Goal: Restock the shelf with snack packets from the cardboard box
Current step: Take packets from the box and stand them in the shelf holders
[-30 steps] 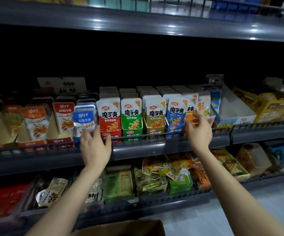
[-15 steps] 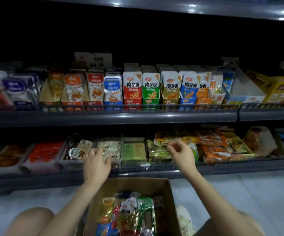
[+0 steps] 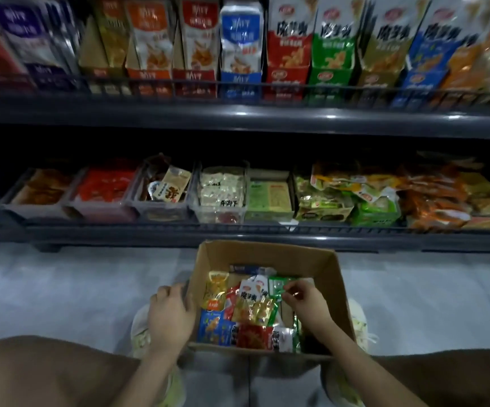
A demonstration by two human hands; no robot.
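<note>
Left hand [image 3: 169, 315] grips the left wall of the open brown cardboard box [image 3: 267, 254]; right hand [image 3: 306, 301] pinches a green foil packet [image 3: 276, 287] among mixed snack packets [image 3: 252, 314]. Dark grey shelf [image 3: 267, 232] stands just beyond.

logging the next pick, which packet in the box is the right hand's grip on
The green packet at the far right of the cardboard box: the right hand pinches its edge; the yellow packet and blue packet sit far left.
</note>
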